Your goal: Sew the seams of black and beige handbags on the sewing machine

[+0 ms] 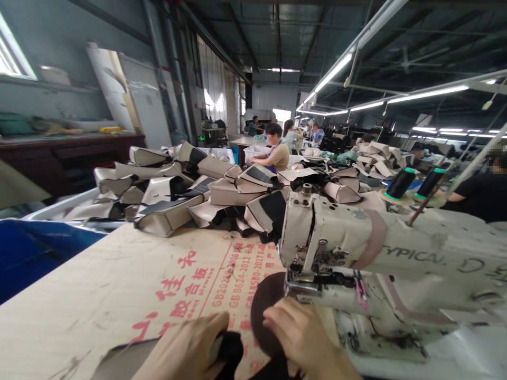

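Observation:
My left hand (190,343) is low in the head view, its fingers closed around a piece of black material (231,351). A taupe panel (119,360) lies beside it, partly under my wrist. My right hand (299,332) has its fingers curled against a dark brown disc (261,316) beside the sewing machine (336,243). Whether those fingers grip anything is hidden. A dark strip (275,368) runs below the right hand; its ends are out of sight. The machine's needle area stands just beyond the right hand.
A plywood tabletop (99,295) with red print spreads to the left. Behind it is a large heap of beige and black bag pieces (225,187). Black thread cones (401,183) stand behind the machine. A blue sheet (43,253) hangs at the left. Several people (279,153) work farther back.

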The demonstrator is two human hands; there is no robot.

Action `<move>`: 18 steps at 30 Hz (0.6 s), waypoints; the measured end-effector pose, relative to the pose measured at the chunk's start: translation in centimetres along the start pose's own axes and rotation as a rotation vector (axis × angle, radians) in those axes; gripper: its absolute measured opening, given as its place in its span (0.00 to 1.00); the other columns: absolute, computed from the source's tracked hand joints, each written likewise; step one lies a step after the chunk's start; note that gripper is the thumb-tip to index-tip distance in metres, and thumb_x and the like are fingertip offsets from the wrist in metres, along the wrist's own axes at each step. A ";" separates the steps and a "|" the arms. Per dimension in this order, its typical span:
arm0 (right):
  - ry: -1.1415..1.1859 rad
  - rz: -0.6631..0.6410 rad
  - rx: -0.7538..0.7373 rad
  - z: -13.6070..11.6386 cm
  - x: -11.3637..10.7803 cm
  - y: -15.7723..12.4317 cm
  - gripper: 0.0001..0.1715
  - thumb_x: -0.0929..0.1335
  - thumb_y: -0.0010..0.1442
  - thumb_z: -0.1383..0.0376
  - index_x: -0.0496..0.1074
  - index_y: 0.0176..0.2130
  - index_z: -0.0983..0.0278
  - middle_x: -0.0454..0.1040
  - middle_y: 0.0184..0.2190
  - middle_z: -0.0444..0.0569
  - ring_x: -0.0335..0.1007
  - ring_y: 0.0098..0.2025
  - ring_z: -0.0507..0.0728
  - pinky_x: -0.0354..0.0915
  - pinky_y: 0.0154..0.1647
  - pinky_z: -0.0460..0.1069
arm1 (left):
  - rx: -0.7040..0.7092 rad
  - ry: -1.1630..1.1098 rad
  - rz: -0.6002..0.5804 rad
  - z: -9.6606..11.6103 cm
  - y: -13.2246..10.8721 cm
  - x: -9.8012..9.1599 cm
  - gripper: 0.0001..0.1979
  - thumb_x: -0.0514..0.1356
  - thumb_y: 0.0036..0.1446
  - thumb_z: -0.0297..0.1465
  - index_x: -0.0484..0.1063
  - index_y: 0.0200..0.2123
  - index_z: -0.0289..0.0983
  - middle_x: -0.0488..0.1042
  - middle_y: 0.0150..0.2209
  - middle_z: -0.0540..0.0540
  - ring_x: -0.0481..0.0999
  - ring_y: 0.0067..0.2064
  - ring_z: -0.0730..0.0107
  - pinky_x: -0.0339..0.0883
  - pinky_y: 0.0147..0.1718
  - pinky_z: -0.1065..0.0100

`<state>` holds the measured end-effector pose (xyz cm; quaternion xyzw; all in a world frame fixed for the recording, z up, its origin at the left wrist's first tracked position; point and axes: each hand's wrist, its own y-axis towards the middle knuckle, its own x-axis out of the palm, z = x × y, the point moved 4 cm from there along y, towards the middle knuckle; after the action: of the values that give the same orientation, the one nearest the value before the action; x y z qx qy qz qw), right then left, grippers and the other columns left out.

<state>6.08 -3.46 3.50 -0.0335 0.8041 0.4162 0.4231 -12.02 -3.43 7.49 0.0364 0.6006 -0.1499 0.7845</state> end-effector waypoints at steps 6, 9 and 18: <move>-0.037 0.626 0.255 2.3 -2.5 2.5 0.07 0.63 0.62 0.66 0.70 0.35 0.67 0.74 0.26 0.47 0.69 0.24 0.48 0.61 0.26 0.42 | 0.218 0.111 0.216 5.3 6.6 -6.9 0.11 0.55 0.49 0.35 0.62 0.37 0.41 0.73 0.29 0.49 0.73 0.31 0.63 0.55 0.25 0.70; -0.127 0.768 0.352 2.3 -1.5 2.9 0.06 0.64 0.61 0.68 0.70 0.35 0.68 0.73 0.22 0.47 0.68 0.21 0.49 0.60 0.24 0.42 | 0.252 0.149 0.221 6.3 9.5 -7.4 0.11 0.56 0.49 0.35 0.64 0.37 0.42 0.73 0.28 0.49 0.73 0.32 0.63 0.56 0.26 0.71; -0.154 0.433 0.364 3.0 -1.5 1.8 0.11 0.62 0.62 0.66 0.68 0.29 0.66 0.67 0.17 0.43 0.64 0.19 0.48 0.55 0.22 0.43 | 0.388 0.097 -0.004 5.1 8.2 -5.7 0.07 0.57 0.47 0.34 0.68 0.32 0.40 0.72 0.27 0.50 0.70 0.28 0.69 0.57 0.24 0.73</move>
<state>8.28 -0.63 4.82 0.2469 0.8196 0.3469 0.3833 -6.30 4.27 13.29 0.1929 0.5975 -0.2625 0.7327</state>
